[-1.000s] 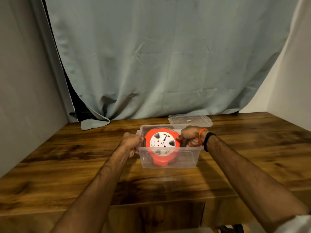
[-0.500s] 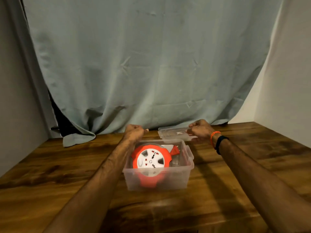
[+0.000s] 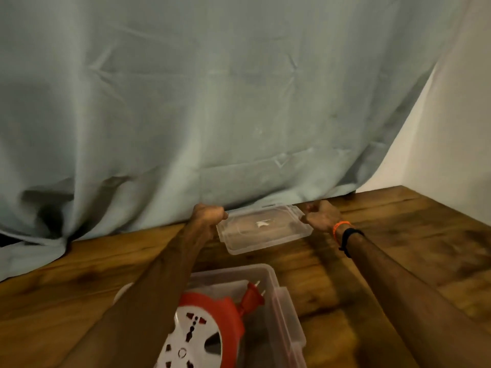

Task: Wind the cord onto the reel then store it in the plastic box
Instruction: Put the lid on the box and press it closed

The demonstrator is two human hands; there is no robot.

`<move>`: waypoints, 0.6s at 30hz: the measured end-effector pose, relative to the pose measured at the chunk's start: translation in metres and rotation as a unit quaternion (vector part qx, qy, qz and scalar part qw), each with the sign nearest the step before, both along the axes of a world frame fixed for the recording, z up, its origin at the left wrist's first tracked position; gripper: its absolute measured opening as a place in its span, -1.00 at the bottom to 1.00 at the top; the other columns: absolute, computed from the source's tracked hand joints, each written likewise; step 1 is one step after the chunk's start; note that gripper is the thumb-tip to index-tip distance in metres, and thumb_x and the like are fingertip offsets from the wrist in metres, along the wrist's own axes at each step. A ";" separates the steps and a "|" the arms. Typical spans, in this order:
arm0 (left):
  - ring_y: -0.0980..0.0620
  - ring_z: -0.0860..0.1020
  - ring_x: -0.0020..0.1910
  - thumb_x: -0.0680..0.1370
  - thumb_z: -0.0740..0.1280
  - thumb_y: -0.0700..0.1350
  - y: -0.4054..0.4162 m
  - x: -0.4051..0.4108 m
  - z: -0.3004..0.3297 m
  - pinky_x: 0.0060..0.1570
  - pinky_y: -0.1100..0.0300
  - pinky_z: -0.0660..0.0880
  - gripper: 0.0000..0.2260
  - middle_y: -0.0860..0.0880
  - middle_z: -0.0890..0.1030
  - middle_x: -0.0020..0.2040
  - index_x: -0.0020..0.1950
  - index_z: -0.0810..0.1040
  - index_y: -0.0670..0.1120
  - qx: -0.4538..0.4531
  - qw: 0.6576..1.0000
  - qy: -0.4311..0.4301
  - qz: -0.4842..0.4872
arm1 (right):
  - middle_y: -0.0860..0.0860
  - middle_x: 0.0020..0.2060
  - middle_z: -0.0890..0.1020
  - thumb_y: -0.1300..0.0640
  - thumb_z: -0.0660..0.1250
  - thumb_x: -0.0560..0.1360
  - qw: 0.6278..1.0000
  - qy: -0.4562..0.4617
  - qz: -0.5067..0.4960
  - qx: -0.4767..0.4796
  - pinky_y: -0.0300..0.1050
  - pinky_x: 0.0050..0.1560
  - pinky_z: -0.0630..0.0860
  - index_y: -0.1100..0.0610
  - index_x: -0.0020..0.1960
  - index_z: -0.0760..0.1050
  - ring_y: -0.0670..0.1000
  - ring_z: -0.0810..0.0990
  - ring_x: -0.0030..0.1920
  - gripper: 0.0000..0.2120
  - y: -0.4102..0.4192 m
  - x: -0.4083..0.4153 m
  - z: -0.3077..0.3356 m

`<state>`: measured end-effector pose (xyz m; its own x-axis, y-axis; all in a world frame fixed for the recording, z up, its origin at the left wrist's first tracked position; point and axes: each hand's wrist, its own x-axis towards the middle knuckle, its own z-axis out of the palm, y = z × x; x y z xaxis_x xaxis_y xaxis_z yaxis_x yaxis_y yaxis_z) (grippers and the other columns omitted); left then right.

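My left hand [image 3: 208, 214] and right hand [image 3: 320, 214] pinch the lid's [image 3: 263, 228] ends to cover the reel [image 3: 204, 333] in the plastic box [image 3: 281, 301].

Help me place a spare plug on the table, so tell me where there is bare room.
Bare wood lies right of the plastic box, under the right forearm, and left of the left arm toward the curtain. Between box and lid it is tight; both hands flank the lid.
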<state>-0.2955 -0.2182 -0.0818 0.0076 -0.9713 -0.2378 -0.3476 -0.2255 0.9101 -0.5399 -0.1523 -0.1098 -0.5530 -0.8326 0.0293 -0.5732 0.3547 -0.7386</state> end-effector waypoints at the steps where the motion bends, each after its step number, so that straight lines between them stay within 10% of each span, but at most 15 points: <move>1: -0.26 0.57 0.19 0.51 0.43 -0.28 -0.007 -0.004 -0.003 0.16 -0.07 0.57 -0.66 -0.26 0.57 0.24 0.26 0.50 -0.30 0.007 1.000 -0.027 -0.003 | 0.10 0.11 0.61 0.13 0.43 0.42 1.000 0.007 -0.005 0.006 -0.10 0.07 0.46 0.16 0.10 0.57 0.12 0.54 0.13 -0.73 -0.006 -0.003 -0.003; 15: -0.18 0.52 0.23 0.56 0.36 -0.23 -0.037 -0.010 -0.013 0.07 -0.07 0.49 -0.69 -0.19 0.55 0.29 0.29 0.50 -0.22 0.124 0.992 -0.017 -0.033 | 0.14 0.08 0.64 0.21 0.35 0.41 0.999 0.012 -0.040 0.004 -0.11 0.11 0.50 0.19 0.09 0.61 0.16 0.56 0.12 -0.74 -0.037 -0.014 -0.016; 18: -0.12 0.58 -0.07 0.55 0.35 -0.30 -0.024 0.007 -0.002 -0.13 -0.03 0.51 -0.77 -0.18 0.60 0.09 0.20 0.52 -0.21 0.089 0.996 0.007 -0.023 | 0.08 0.10 0.64 0.21 0.38 0.40 0.997 -0.036 -0.061 -0.039 -0.17 0.20 0.44 0.12 0.04 0.63 0.10 0.56 0.16 -0.78 -0.025 -0.008 -0.005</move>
